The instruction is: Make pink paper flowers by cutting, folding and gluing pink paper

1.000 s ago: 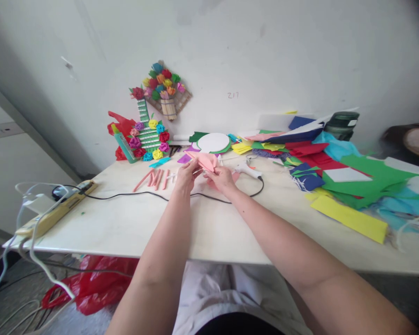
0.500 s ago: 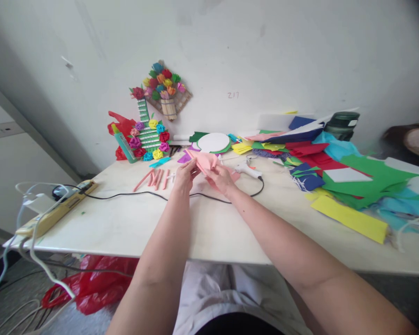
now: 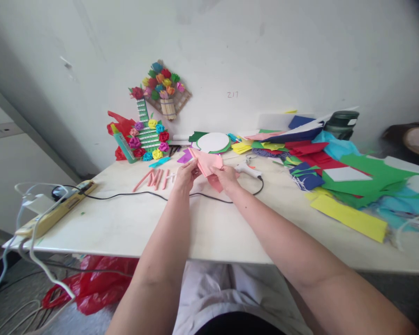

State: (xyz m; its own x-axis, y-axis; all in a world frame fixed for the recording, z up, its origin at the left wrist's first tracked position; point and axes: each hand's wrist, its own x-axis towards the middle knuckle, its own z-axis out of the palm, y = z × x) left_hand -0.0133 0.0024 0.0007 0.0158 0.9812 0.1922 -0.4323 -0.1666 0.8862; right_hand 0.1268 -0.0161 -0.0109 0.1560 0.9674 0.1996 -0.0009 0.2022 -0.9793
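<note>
So the pink paper (image 3: 211, 160) is held up over the back half of the tabletop (image 3: 223, 232), pinched at its left by the left hand (image 3: 186, 176) and at its right by the right hand (image 3: 226, 179), neither really nearer, with the folded edge slanted from back-left to front-right. Pink strips (image 3: 157, 178) are left lying beside the left hand, a glue gun (image 3: 248, 170) is parked just past the right, and its black cord (image 3: 141, 191) is kinda strung underneath, toward the front edge.
</note>
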